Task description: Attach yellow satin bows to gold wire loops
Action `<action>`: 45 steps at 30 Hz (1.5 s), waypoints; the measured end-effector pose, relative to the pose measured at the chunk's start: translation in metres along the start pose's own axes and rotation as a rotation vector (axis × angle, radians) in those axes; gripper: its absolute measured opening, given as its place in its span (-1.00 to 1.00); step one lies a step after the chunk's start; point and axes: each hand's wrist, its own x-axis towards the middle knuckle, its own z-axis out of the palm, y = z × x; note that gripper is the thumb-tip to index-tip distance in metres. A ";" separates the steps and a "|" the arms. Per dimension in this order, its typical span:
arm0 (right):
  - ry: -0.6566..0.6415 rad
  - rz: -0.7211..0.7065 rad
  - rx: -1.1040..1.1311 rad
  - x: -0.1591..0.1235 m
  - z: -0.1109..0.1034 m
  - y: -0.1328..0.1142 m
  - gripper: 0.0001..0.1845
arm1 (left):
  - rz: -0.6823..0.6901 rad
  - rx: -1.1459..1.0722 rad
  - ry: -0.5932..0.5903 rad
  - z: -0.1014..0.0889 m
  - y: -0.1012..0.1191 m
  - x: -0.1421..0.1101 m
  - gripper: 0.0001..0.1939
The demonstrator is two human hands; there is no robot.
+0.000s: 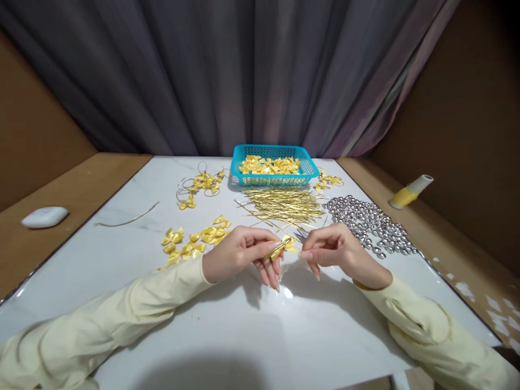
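My left hand (246,252) is closed in a pinch on a yellow ribbon bow (290,245), with a gold wire tie (280,247) lying along it at the thumb. Just to the right, the thumb and fingertips of my right hand (339,249) are pressed together close to the bow. Whatever sits between those right fingertips is too small to make out. Beyond both hands lies a heap of gold wire ties (280,205). Several loose yellow bows (190,246) are spread beside my left wrist. A pile of shiny silver bells or beads (368,219) lies past my right hand.
A blue basket (234,165) holding yellow bows stands at the back. Bows with wire loops (205,184) lie left of it, more bows (327,179) right. One bent wire tie (128,221) is at left. A white object (44,216) and a yellow-and-white tube (411,192) flank the table.
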 end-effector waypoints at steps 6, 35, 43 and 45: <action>-0.010 -0.027 -0.039 0.000 -0.002 0.002 -0.86 | -0.007 0.034 -0.013 0.001 0.001 -0.001 -0.78; -0.054 0.154 0.126 -0.002 0.000 0.001 -0.87 | 0.104 0.274 0.099 0.006 -0.001 -0.003 -0.78; -0.099 0.119 0.174 0.000 0.001 0.008 -0.87 | 0.034 0.164 0.048 0.006 -0.001 -0.003 -0.77; -0.101 0.111 0.167 0.000 0.000 0.008 -0.87 | 0.003 0.083 0.008 0.004 -0.001 -0.003 -0.77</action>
